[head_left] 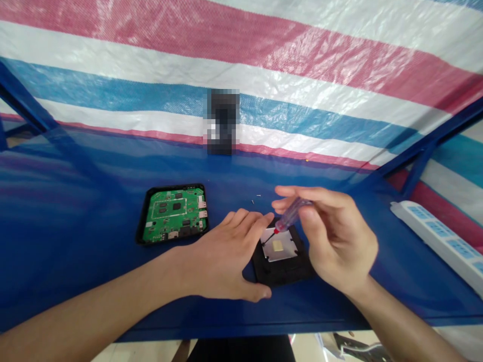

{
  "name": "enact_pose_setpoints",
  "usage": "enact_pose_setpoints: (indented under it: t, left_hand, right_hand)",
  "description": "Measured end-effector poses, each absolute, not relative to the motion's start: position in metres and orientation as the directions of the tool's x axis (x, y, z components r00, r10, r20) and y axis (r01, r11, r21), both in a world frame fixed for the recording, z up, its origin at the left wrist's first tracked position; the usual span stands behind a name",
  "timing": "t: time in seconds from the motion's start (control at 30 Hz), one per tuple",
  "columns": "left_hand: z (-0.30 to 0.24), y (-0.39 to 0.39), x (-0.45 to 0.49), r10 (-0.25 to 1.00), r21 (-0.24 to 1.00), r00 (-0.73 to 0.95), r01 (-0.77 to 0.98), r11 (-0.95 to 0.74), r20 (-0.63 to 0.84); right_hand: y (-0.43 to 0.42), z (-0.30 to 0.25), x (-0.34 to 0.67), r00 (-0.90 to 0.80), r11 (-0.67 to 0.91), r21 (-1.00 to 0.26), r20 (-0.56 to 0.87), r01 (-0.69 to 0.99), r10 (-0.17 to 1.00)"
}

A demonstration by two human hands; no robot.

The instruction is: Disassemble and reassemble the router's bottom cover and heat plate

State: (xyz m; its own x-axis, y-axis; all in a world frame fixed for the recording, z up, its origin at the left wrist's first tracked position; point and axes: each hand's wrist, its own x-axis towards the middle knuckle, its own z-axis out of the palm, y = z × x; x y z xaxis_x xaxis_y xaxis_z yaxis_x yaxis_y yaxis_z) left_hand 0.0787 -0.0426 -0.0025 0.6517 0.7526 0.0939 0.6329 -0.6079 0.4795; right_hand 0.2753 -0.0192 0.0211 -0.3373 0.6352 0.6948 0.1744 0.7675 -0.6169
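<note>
Right hand: closed around the translucent purple grip of a small screwdriver, with the thumb and fingers wrapped about it and the red-collared shaft pointing down and to the left.
Left hand: open and nearly flat, palm down, to the left of the work. Its fingertips reach over the far-left edge of the black housing; whether they bear on it cannot be told.
Hands: apart, one on either side of the black housing, with the screwdriver tip between them.
Work piece: the black housing lies on the table directly between the hands. Its metal plate, carrying a pale yellow pad, faces up. The screwdriver tip rests at the plate's left corner, just past the left hand's fingers.
Method: in my judgement, the shaft should stand square to the plate, with steady downward pressure from the right hand. The left hand should keep the black housing from shifting. The present tilt risks the tip slipping.
Left of left hand: a green circuit board in a black tray.
Ahead of hands: two small screws, a blurred dark object and a striped tarpaulin.
Right of right hand: a white power strip.
</note>
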Motion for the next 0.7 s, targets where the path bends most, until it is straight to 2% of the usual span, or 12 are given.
enact_pose_setpoints:
  t: [0.07, 0.2, 0.33, 0.5, 0.63, 0.7]
  left_hand:
    - [-0.0027, -0.043, 0.0779, 0.745, 0.472, 0.661, 0.63, -0.616, 0.09]
    - [-0.0028, -0.0429, 0.0772, 0.738, 0.459, 0.672, 0.636, -0.621, 0.067]
    - [-0.0036, -0.0423, 0.0779, 0.727, 0.424, 0.681, 0.636, -0.645, 0.085]
    - [-0.0032, -0.0426, 0.0773, 0.728, 0.426, 0.681, 0.638, -0.641, 0.075]
    - [-0.0044, -0.0419, 0.0759, 0.724, 0.426, 0.685, 0.634, -0.645, 0.078]
    - [-0.0054, -0.0413, 0.0756, 0.727, 0.424, 0.682, 0.637, -0.644, 0.079]
  right_hand:
    - [-0.019, 0.0198, 0.2756, -0.375, 0.758, -0.631, 0.67, 0.167, 0.641]
    - [-0.0176, 0.0183, 0.2748, -0.373, 0.829, -0.531, 0.744, 0.173, 0.554]
    - [-0.0164, 0.0152, 0.2741, -0.363, 0.754, -0.622, 0.666, 0.213, 0.652]
    - [-0.0168, 0.0108, 0.2758, -0.345, 0.821, -0.545, 0.748, 0.168, 0.567]
    - [-0.0198, 0.012, 0.2753, -0.355, 0.75, -0.645, 0.673, 0.147, 0.649]
    - [-0.0192, 0.014, 0.2754, -0.379, 0.758, -0.637, 0.672, 0.142, 0.636]
